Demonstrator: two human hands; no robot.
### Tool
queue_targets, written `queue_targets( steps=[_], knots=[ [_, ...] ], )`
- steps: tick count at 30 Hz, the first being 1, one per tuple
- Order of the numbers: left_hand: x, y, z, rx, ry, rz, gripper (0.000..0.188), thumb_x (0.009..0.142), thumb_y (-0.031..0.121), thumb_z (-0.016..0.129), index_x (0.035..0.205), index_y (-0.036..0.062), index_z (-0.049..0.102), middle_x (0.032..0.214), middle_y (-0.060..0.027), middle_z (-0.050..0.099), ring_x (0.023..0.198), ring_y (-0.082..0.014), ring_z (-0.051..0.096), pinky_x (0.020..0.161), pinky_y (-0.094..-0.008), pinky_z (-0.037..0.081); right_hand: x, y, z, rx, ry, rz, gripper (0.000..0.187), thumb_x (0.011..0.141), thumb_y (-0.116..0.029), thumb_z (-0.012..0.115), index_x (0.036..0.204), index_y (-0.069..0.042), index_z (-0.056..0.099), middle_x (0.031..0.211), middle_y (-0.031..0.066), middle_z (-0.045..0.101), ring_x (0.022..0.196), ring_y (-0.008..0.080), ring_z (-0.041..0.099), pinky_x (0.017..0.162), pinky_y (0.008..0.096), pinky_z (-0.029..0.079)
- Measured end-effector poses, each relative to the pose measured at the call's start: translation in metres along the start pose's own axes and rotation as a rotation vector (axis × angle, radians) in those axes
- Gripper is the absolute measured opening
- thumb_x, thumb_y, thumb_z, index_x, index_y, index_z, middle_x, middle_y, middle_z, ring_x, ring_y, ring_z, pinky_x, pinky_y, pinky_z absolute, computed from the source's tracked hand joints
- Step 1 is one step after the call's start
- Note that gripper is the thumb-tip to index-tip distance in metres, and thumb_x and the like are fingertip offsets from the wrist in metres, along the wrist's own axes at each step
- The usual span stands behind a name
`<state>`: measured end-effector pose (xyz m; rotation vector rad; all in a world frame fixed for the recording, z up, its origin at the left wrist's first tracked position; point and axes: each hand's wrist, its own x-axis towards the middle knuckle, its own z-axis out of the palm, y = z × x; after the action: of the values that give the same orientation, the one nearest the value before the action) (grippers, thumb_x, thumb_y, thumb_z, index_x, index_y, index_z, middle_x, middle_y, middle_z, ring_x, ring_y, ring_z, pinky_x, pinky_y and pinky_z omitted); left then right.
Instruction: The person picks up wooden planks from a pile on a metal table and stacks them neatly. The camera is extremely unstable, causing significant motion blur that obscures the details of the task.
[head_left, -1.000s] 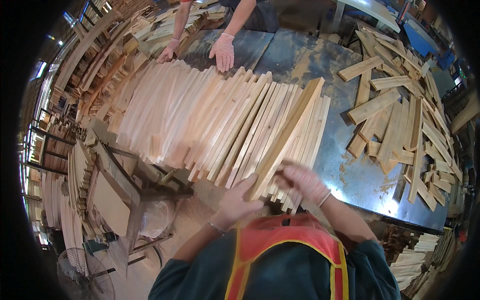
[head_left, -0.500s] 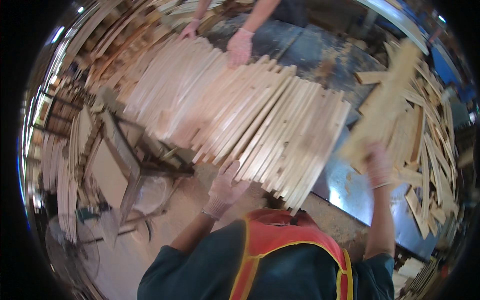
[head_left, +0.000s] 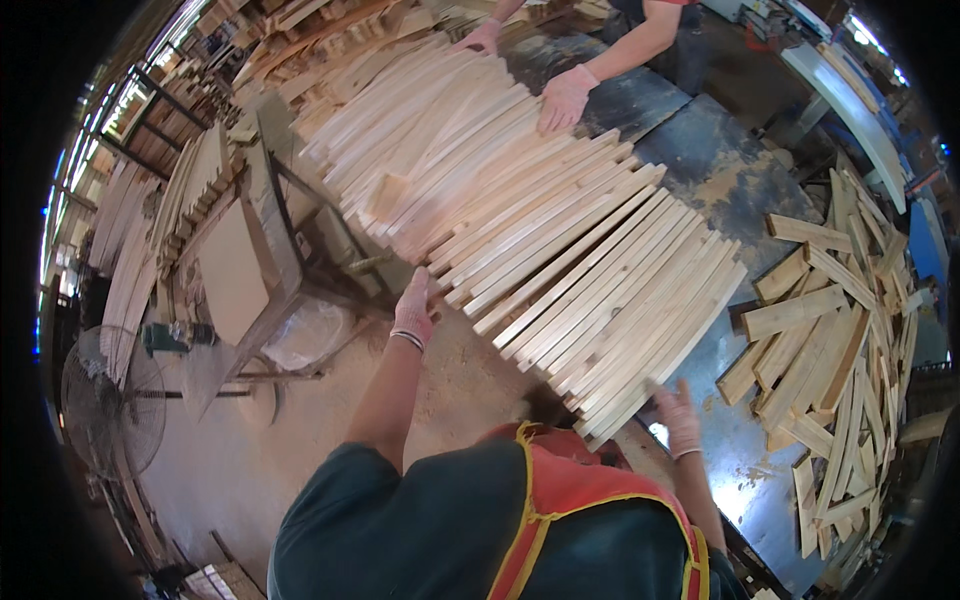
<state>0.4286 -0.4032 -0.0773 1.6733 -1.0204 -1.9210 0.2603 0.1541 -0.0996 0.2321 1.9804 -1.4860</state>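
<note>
A long row of pale wooden strips (head_left: pixel 610 320) lies side by side on the dark metal table (head_left: pixel 745 165). My left hand (head_left: pixel 413 308), in a whitish-pink knit glove, is at the near ends of the strips left of the middle, its fingers stretched out against them. At the row's near right corner is my right hand (head_left: pixel 678 418), gloved alike, fingers apart beside the last strip and holding nothing. A loose short board (head_left: pixel 388 196) seems to rest on top of the row's left part.
Across the table a co-worker's gloved hand (head_left: pixel 566 98) presses on the strips' far ends; their other hand (head_left: pixel 483 37) is farther left. Loose boards (head_left: pixel 815 350) lie heaped at the right. A wooden stand (head_left: pixel 285 240) and a fan (head_left: pixel 112 400) are at the left.
My right hand has let go of a board over the right heap and come left to the row's corner. My left hand has shifted left along the strip ends. The view has turned.
</note>
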Motion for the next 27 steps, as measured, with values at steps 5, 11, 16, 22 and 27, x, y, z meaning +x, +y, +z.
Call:
queue_targets(
  steps=[5,11,16,22,27],
  knots=[
    [-0.022,-0.033,0.029,-0.170,-0.232,0.014,0.039,0.105,0.044,0.070,0.123,0.0102,0.067,0.115,-0.0042,0.071,0.098,-0.0234,0.073,0.081,-0.0442,0.064,0.003,-0.013,0.060,-0.076,0.135,-0.179,0.079,0.096,-0.029,0.081,0.157,0.000,0.039,0.127,0.0131,0.072,0.111,0.0216,0.069,0.097,0.0369,0.055],
    [-0.112,-0.093,0.035,0.405,-0.509,0.020,0.044,0.108,0.041,0.065,0.132,0.0048,0.065,0.113,-0.0078,0.075,0.104,-0.0196,0.073,0.089,-0.0376,0.060,0.015,-0.064,-0.007,0.232,0.149,-0.139,0.057,0.098,-0.018,0.074,0.148,-0.004,0.051,0.120,0.0093,0.073,0.104,0.0181,0.069,0.090,0.0322,0.056],
    [-0.131,-0.069,0.116,1.359,-0.518,0.182,0.056,0.091,0.053,0.079,0.114,0.0022,0.075,0.104,-0.0134,0.079,0.100,-0.0236,0.076,0.088,-0.0383,0.056,0.003,-0.067,-0.058,0.111,0.201,-0.079,0.057,0.095,-0.022,0.075,0.145,-0.002,0.057,0.118,0.0110,0.073,0.099,0.0186,0.068,0.088,0.0334,0.056],
    [-0.157,-0.030,0.196,1.412,-0.480,0.245,0.062,0.088,0.056,0.082,0.111,-0.0007,0.077,0.100,-0.0171,0.079,0.099,-0.0304,0.076,0.088,-0.0427,0.057,0.005,-0.067,-0.055,-0.011,0.228,0.091,0.069,0.086,-0.039,0.087,0.138,-0.001,0.064,0.102,0.0114,0.076,0.087,0.0211,0.071,0.081,0.0368,0.057],
    [-0.130,0.020,0.264,1.464,-0.669,0.317,0.059,0.087,0.054,0.080,0.109,-0.0008,0.077,0.101,-0.0166,0.080,0.090,-0.0299,0.077,0.082,-0.0424,0.059,0.022,-0.183,-0.091,0.221,0.136,-0.060,0.055,0.093,-0.022,0.084,0.137,0.004,0.064,0.114,0.0097,0.077,0.099,0.0156,0.070,0.088,0.0324,0.058]
  ],
)
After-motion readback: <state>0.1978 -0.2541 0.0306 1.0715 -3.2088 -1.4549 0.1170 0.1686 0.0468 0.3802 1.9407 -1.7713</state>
